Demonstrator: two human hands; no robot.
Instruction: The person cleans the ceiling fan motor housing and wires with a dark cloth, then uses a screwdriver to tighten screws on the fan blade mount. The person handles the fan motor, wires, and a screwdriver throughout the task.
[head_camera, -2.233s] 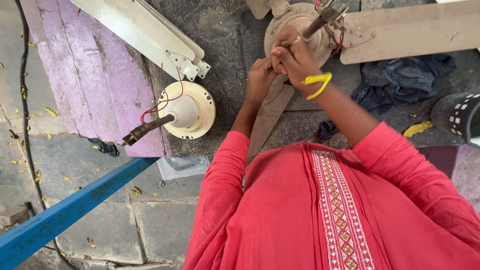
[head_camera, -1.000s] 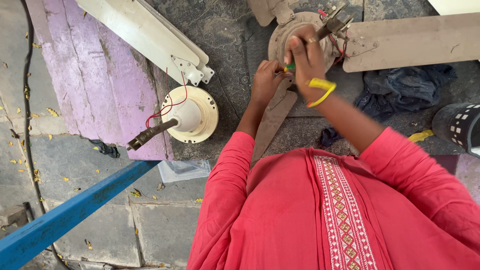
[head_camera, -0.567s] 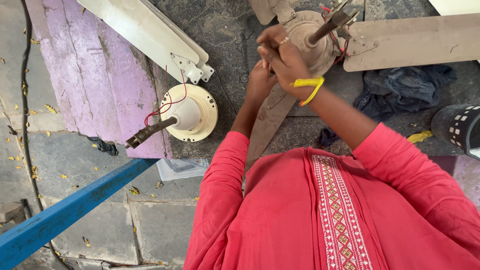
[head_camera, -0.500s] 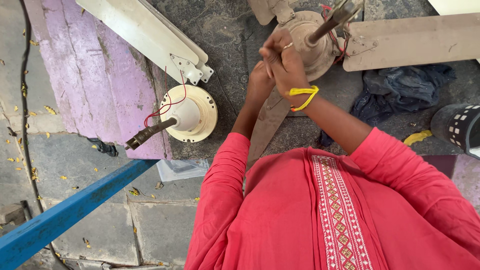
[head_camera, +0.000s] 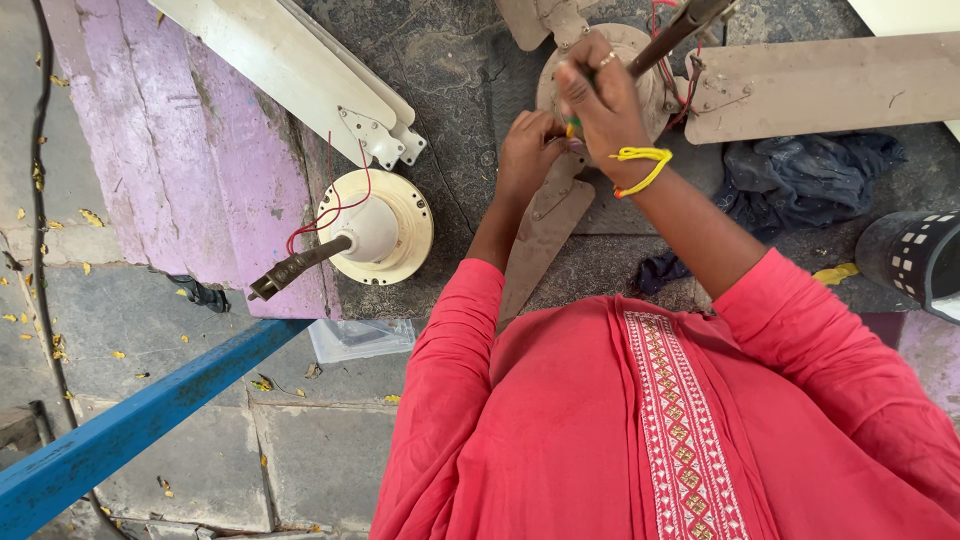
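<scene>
head | right hand (head_camera: 603, 100) fingers clamped on screwdriver (head_camera: 572, 128) over fan motor (head_camera: 640, 75); left hand (head_camera: 528, 148) fingers curled beside it, grip unclear

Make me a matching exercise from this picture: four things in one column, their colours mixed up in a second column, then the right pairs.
Things:
1. wrist thread
2. beam
3. cloth
4. fan blade

Colours:
A. blue
B. beige
C. yellow
D. dark navy

Pairs: 1-C, 2-A, 3-D, 4-B
</scene>
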